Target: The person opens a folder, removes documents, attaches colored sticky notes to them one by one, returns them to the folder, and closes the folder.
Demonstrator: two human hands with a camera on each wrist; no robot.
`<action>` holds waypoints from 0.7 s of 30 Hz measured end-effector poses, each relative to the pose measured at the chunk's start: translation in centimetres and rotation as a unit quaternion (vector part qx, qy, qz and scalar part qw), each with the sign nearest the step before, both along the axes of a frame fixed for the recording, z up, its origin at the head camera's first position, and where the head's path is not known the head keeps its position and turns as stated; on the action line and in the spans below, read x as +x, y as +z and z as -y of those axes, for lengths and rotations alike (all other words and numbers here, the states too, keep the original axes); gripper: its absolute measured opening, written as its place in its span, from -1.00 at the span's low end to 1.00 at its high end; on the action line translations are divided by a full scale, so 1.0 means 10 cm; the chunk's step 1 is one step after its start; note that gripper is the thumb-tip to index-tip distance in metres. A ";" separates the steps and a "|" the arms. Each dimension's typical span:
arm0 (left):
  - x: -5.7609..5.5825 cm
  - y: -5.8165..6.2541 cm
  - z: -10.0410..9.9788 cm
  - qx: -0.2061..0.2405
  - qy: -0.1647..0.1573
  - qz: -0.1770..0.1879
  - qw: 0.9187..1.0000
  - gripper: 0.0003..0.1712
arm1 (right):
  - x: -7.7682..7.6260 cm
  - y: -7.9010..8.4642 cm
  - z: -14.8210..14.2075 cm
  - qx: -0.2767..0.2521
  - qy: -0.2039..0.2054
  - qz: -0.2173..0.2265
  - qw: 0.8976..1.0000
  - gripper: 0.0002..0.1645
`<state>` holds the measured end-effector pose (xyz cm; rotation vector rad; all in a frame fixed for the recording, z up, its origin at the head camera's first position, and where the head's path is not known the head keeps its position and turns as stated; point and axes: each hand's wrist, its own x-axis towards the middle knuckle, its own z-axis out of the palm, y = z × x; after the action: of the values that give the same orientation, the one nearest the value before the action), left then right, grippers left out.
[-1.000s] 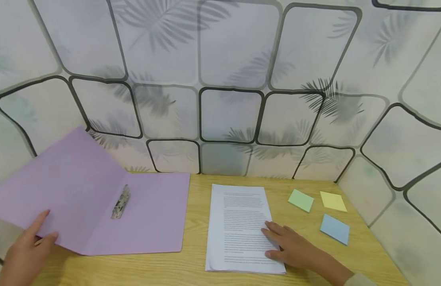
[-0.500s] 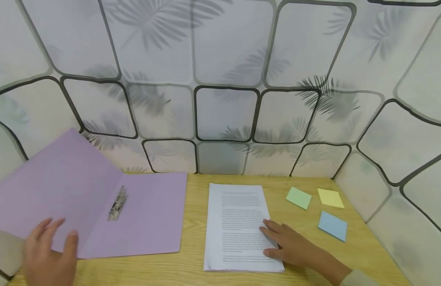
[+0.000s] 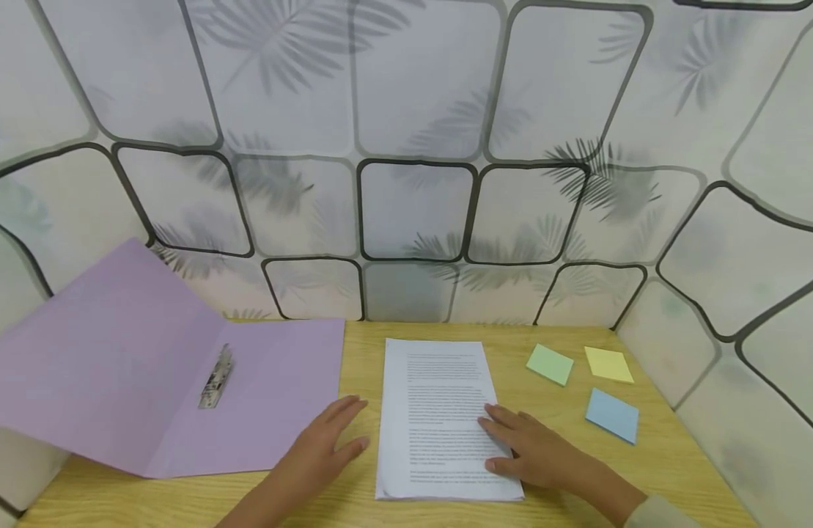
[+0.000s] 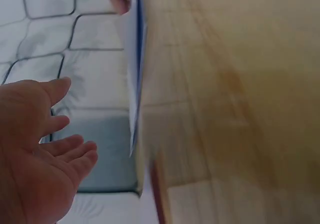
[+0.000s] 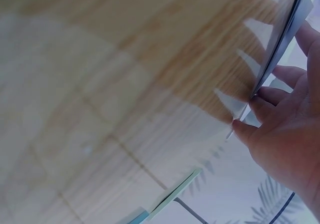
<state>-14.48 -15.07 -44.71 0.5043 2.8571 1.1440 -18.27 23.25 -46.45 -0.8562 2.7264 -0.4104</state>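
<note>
A stack of printed paper (image 3: 439,418) lies in the middle of the table. My right hand (image 3: 534,447) rests on its right edge with fingers spread over the print; the right wrist view shows those fingers (image 5: 272,96) along the stack's edge. Just left of the stack, my left hand (image 3: 317,451) hovers with fingers extended and nothing in it. In the left wrist view, its fingers (image 4: 75,151) are spread, apart from the paper edge (image 4: 136,68). A purple folder (image 3: 281,411) stands open at the left, its cover tilted up, with a metal clip (image 3: 216,378) near the spine.
Green (image 3: 550,364), yellow (image 3: 608,364) and blue sticky note pads (image 3: 612,416) lie on the wooden table (image 3: 360,374) right of the stack. A patterned wall (image 3: 413,213) rises behind the table, and another wall (image 3: 756,381) borders it on the right.
My left hand has let go of the folder's cover and moved right to beside the paper stack. The cover stays tilted up. My right hand stays on the stack.
</note>
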 end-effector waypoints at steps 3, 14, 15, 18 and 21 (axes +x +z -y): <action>-0.12 -0.09 -0.14 -0.034 -0.057 0.010 0.998 -0.28 | 0.00 0.02 0.00 -0.003 -0.003 0.004 1.000 -0.03; -0.23 -0.20 -0.28 -0.130 -0.124 0.063 0.982 -0.12 | -0.03 0.00 -0.01 -0.001 0.002 -0.010 1.000 -0.05; -0.23 -0.20 -0.28 -0.135 -0.124 0.059 0.981 -0.12 | -0.05 0.00 -0.02 -0.007 0.002 -0.014 1.000 -0.06; -0.22 -0.20 -0.29 -0.139 -0.122 0.056 0.981 -0.13 | -0.12 0.04 -0.08 -0.050 -0.017 -0.007 0.999 -0.15; -0.22 -0.19 -0.29 -0.141 -0.122 0.054 0.981 -0.13 | -0.24 0.09 -0.20 -0.107 -0.074 -0.003 0.991 -0.24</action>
<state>-16.68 -12.15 -46.62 0.7244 2.7038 0.6934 -20.71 25.24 -45.56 -0.7056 2.7965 -0.7442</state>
